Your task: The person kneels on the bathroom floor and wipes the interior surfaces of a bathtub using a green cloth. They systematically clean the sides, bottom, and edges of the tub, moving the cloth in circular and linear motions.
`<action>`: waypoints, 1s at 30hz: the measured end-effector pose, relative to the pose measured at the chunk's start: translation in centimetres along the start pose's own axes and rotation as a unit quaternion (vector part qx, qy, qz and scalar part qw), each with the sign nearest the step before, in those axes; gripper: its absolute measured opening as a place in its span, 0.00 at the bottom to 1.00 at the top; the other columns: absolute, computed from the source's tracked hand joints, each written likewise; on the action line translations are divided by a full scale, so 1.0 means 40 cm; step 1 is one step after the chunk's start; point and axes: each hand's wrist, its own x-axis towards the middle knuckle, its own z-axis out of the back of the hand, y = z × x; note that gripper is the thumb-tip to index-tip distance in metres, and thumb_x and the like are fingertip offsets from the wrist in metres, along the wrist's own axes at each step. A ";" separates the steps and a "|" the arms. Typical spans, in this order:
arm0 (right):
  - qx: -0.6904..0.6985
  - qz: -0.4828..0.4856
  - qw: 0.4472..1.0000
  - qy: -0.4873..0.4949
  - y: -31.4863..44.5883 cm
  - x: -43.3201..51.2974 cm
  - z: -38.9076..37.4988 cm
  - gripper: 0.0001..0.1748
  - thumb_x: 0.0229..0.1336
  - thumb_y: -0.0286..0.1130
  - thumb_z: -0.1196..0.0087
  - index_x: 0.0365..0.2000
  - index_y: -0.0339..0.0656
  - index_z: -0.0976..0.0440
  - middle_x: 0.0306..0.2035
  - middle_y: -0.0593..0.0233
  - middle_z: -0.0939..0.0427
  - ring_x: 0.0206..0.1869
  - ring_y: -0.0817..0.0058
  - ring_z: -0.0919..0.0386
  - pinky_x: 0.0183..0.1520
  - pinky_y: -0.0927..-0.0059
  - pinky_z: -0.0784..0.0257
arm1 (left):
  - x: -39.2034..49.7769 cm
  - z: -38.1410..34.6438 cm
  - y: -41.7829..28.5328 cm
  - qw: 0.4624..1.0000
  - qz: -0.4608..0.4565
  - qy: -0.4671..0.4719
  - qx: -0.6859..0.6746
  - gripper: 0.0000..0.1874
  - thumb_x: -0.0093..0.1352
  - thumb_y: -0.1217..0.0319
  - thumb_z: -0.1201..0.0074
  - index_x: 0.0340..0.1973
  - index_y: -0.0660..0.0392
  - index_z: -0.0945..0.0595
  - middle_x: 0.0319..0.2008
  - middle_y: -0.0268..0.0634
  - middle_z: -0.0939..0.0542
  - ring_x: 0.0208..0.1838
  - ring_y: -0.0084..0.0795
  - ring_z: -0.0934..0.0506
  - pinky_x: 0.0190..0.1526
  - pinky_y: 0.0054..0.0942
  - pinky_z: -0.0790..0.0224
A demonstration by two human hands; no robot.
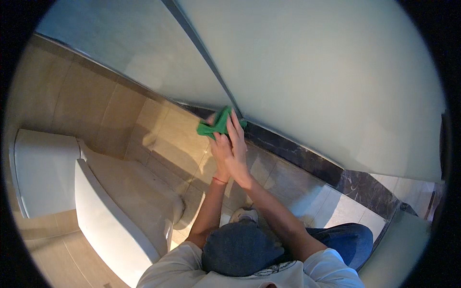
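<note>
A green cloth [219,124] is bunched between my two hands, close to the foot of the metal strip [212,64] where two frosted glass panels meet. My left hand [220,149] grips the cloth from its lower side, with a thin red band round the wrist. Against the cloth's right side lies my right hand [236,144], its fingers stretched up along the cloth and its palm close beside my left hand. Some left fingers are hidden by the cloth. The dark marble sill [288,147] runs under the glass to the right of my hands.
A white toilet stands on the left, with its cistern [47,172] against the tiled wall and its lid [111,223] raised. Large frosted glass [317,72] fills the upper right. Beige floor tiles [176,133] lie below my hands. Another glass panel [396,248] is at the lower right.
</note>
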 end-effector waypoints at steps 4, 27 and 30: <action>0.029 0.039 0.998 0.048 0.037 0.062 0.038 0.31 0.72 0.41 0.58 0.67 0.31 0.38 0.75 0.47 0.48 0.75 0.52 0.46 0.72 0.59 0.45 | 0.081 0.011 -0.072 0.922 0.124 -0.112 -0.350 0.29 0.78 0.55 0.58 0.63 0.67 0.37 0.55 0.57 0.29 0.54 0.56 0.29 0.54 0.47 0.37; -0.014 -0.054 0.996 0.064 -0.280 -0.184 -0.046 0.34 0.67 0.24 0.55 0.72 0.42 0.45 0.77 0.57 0.50 0.71 0.54 0.41 0.67 0.60 0.40 | -0.151 -0.136 0.147 0.894 0.183 0.081 -0.401 0.33 0.78 0.63 0.55 0.75 0.55 0.47 0.73 0.48 0.41 0.72 0.46 0.38 0.71 0.37 0.47; -0.094 -0.086 0.990 0.056 -0.381 -0.212 -0.006 0.33 0.66 0.24 0.55 0.71 0.44 0.43 0.76 0.57 0.48 0.66 0.51 0.36 0.63 0.58 0.37 | -0.189 -0.184 0.137 0.971 0.051 0.187 -0.143 0.42 0.74 0.61 0.51 0.78 0.50 0.56 0.78 0.56 0.60 0.78 0.57 0.50 0.74 0.44 0.51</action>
